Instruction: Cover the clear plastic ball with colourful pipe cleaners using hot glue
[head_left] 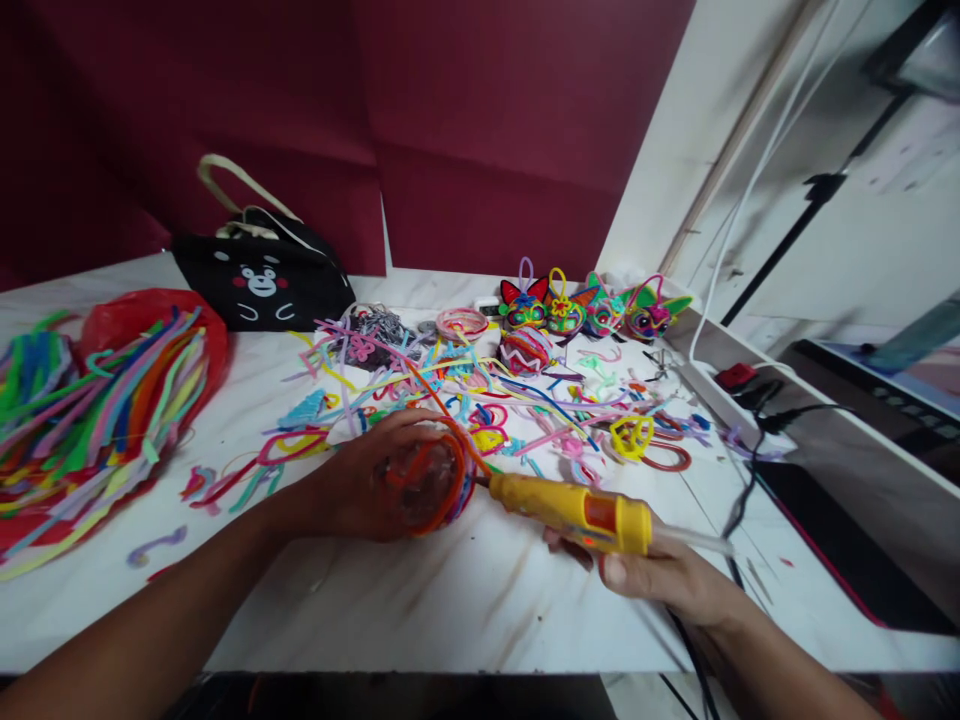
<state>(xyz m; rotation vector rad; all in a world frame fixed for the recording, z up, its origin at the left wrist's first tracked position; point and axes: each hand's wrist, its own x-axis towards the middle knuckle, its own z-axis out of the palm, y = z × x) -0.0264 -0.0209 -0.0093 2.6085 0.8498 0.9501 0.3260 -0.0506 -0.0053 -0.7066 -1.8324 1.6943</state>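
My left hand (367, 475) is wrapped round a clear, round plastic cup-like piece (426, 480), tilted with its see-through end toward me. Orange and purple pipe cleaners circle its rim, and a loose orange pipe cleaner (435, 395) runs up and away from it. In my right hand (660, 575) is a yellow hot glue gun (574, 508), with a clear glue stick (701, 540) sticking out of its back end. The nozzle points left, at the pipe-cleaner-covered side; whether it touches cannot be made out. A small orange light glows on the gun.
Loose pipe cleaners (525, 410) cover the middle of the table. Several finished animal-face ornaments (566, 312) stand at the back. A red bag of pipe cleaners (214, 330) lies left, near a black bag (262, 280). A power strip (731, 405) and a black cord (739, 520) are at right.
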